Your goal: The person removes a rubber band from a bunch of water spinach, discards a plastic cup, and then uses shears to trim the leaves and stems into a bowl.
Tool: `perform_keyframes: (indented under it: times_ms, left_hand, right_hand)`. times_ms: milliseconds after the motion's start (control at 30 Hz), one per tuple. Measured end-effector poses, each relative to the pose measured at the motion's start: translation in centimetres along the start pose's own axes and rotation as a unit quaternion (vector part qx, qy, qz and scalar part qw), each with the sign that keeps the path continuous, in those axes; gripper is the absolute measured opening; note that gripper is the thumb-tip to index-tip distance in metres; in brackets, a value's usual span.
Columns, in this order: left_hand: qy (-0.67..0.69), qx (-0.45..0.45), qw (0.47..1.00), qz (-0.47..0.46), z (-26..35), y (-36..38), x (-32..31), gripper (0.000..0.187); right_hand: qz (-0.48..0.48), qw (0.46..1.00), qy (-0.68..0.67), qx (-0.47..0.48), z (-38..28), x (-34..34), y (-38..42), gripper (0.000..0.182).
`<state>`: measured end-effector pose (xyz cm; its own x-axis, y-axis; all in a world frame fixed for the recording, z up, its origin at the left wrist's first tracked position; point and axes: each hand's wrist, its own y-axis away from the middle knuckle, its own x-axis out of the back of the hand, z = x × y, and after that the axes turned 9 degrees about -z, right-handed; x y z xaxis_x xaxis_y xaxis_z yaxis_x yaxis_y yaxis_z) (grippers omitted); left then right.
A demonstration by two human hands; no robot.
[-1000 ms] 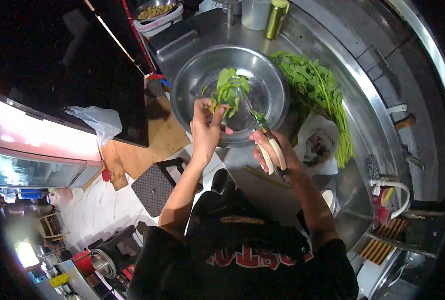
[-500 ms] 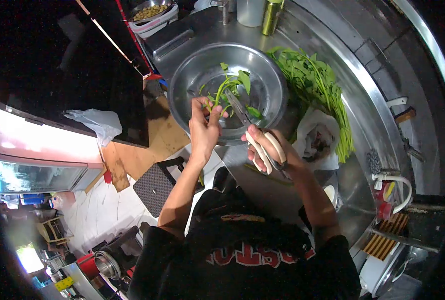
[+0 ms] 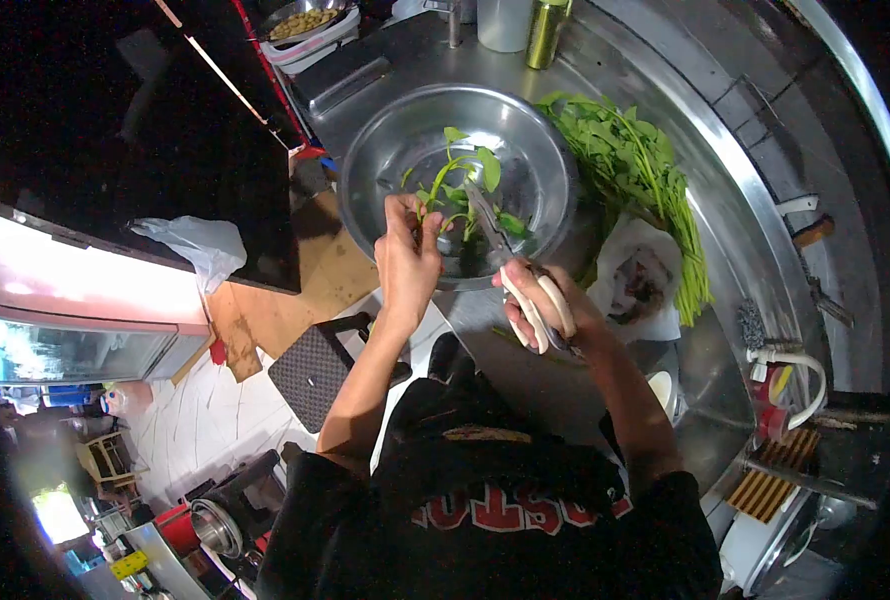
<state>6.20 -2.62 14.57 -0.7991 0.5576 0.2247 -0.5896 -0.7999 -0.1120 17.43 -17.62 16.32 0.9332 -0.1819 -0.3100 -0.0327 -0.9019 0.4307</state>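
Observation:
My left hand (image 3: 409,250) pinches a green leafy stem (image 3: 443,178) over the near side of a wide metal basin (image 3: 363,150). My right hand (image 3: 550,295) is closed round the cream handles of a pair of scissors (image 3: 495,228). The blades point up and left, just right of the stem. A few cut green pieces (image 3: 510,224) lie in the basin. To the right of the basin rests a big bunch of leafy greens (image 3: 630,160) with long stems.
A white plastic bag (image 3: 655,270) with dark contents sits beside the greens. Behind the basin stand a green-gold canister (image 3: 545,35) and a pale container (image 3: 503,25). A knife (image 3: 797,205) lies along the right edge. A dark woven stool (image 3: 310,375) is at lower left.
The scissors have drawn back slightly to the right, away from the stem. My left hand still holds the stem in nearly the same place.

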Motion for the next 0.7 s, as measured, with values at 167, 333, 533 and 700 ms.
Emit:
perform_keyframes:
  times_ms: [167, 333, 533, 700]
  left_hand:
    - [-0.184, -0.096, 0.978, 0.025, -0.6, 0.3, 0.1, 0.02]
    - [-0.216, -0.126, 0.968, 0.025, -0.2, 0.8, -0.3, 0.02]
    - [-0.231, -0.136, 0.963, 0.012, -0.5, 0.9, -0.3, 0.021]
    - [-0.247, -0.112, 0.963, -0.006, -0.2, 0.9, -0.1, 0.021]
  right_hand:
    - [0.027, 1.0, 0.007, 0.015, -0.4, 0.0, 0.4, 0.051]
    - [0.045, 0.998, 0.046, 0.017, -0.5, 0.6, -0.2, 0.054]
    - [0.079, 0.995, 0.061, 0.0, -1.4, 0.3, -0.1, 0.048]
    - [0.073, 0.993, 0.092, 0.03, -0.9, 0.7, -0.2, 0.038]
